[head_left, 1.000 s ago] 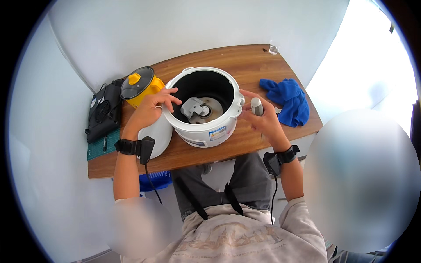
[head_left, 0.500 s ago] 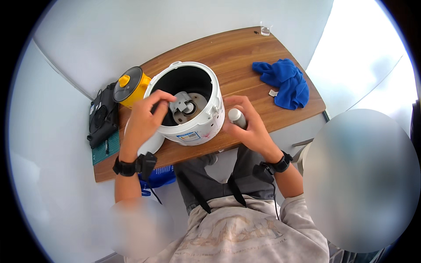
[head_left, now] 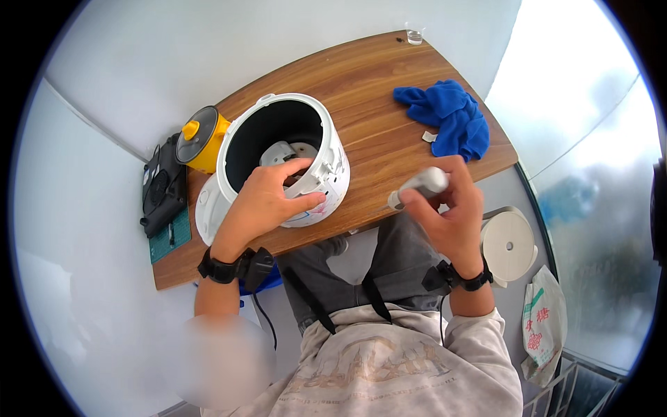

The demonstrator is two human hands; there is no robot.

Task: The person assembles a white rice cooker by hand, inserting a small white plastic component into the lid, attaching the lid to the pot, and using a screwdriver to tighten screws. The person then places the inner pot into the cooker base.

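Observation:
A white rice cooker body [head_left: 336,170] stands near the table's front edge, its black inside facing up. A grey metal bracket [head_left: 276,153] lies at the bottom, partly hidden by my fingers. My left hand [head_left: 264,200] grips the near rim, fingers over the inside and thumb pressed to the outer wall. My right hand [head_left: 455,222] is closed round the grey-and-white handle of a screwdriver [head_left: 425,185], off to the cooker's right and above the table edge. Its thin shaft points left toward the cooker without touching it.
Left of the cooker are a white round lid [head_left: 209,212], a yellow pot [head_left: 200,141], a black appliance [head_left: 161,182] and a green mat [head_left: 179,233]. A blue cloth [head_left: 455,118] and a clear cup [head_left: 415,36] sit right and far. A cream round piece [head_left: 508,260] stands below the table.
My right hand has moved right, away from the cooker, with the screwdriver turned to point left. My left hand has come from over the opening onto the near rim, and the cooker tilts slightly.

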